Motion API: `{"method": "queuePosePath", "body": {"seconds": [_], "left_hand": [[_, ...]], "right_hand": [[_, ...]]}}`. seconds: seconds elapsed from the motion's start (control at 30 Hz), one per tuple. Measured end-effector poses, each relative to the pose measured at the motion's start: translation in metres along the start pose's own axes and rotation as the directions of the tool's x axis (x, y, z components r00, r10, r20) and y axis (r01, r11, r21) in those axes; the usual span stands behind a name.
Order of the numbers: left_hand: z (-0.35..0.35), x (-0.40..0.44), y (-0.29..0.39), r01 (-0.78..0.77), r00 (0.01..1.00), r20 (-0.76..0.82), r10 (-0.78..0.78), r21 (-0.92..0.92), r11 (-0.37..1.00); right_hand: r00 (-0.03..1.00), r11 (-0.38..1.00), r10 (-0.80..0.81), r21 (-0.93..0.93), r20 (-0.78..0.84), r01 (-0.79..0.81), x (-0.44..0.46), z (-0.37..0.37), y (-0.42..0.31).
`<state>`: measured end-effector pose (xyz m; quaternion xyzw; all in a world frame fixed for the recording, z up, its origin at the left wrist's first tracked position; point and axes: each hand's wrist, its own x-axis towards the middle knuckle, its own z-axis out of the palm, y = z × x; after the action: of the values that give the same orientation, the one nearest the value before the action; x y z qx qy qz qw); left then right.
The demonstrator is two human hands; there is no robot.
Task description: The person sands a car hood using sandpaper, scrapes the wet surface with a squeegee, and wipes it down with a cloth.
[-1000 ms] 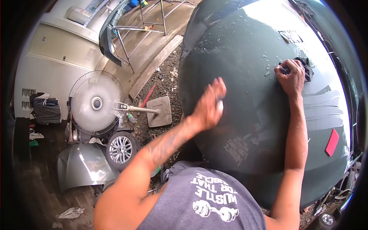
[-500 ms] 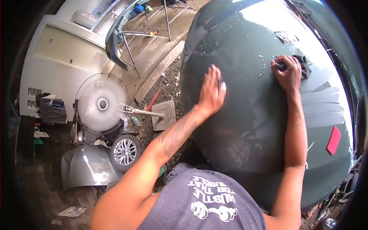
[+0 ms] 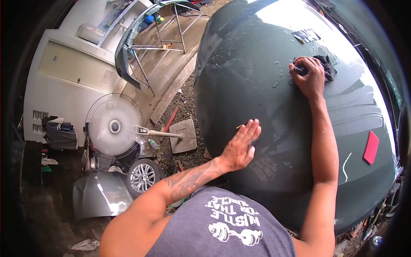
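Note:
Under the flattened, joined fingers of my left hand point(image 3: 242, 145) is a small dark sheet with a yellowish edge, apparently sandpaper point(image 3: 242, 125), pressed on the dark green car hood point(image 3: 278, 111). Most of that sheet is hidden by the fingers. Higher up the hood, my right hand point(image 3: 310, 79) is closed around a bunched black cloth point(image 3: 327, 67) resting on the wet paint. Water drops and streaks lie around it. A printed piece of paper point(image 3: 306, 35) sits above the cloth, and a flat red pad point(image 3: 370, 147) lies to the right.
A blurred, spinning fan point(image 3: 114, 126) stands left of the hood on a square base point(image 3: 183, 136). Below it are an alloy wheel point(image 3: 143, 176) and a loose silver panel point(image 3: 102, 192). A bumper point(image 3: 124, 55) hangs on a metal stand point(image 3: 177, 30) at the upper left.
My left hand has slid down the hood toward my body, and a yellowish sheet edge now shows at its fingers. My right hand still grips the cloth at about the same spot.

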<state>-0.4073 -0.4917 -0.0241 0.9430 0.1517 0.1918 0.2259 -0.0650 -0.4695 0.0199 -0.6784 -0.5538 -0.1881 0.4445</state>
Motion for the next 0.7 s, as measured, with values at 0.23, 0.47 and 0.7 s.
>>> {"method": "queuePosePath", "body": {"seconds": [0.23,0.47,0.7], "left_hand": [[-0.004,0.066,-0.049,0.17,0.96,-0.248,-0.13,0.144,0.975],[-0.025,0.075,-0.09,0.148,0.979,-0.179,-0.1,0.28,0.948],[-0.024,0.002,-0.042,0.037,0.994,0.105,-0.029,-0.074,0.997]], "right_hand": [[0.999,0.999,0.012,-0.049,0.052,-0.009,0.005,0.002,0.006],[0.998,0.998,0.027,-0.066,0.065,-0.023,0.0,0.002,0.003],[0.998,0.999,0.022,-0.045,0.057,-0.02,0.001,0.002,0.001]]}}
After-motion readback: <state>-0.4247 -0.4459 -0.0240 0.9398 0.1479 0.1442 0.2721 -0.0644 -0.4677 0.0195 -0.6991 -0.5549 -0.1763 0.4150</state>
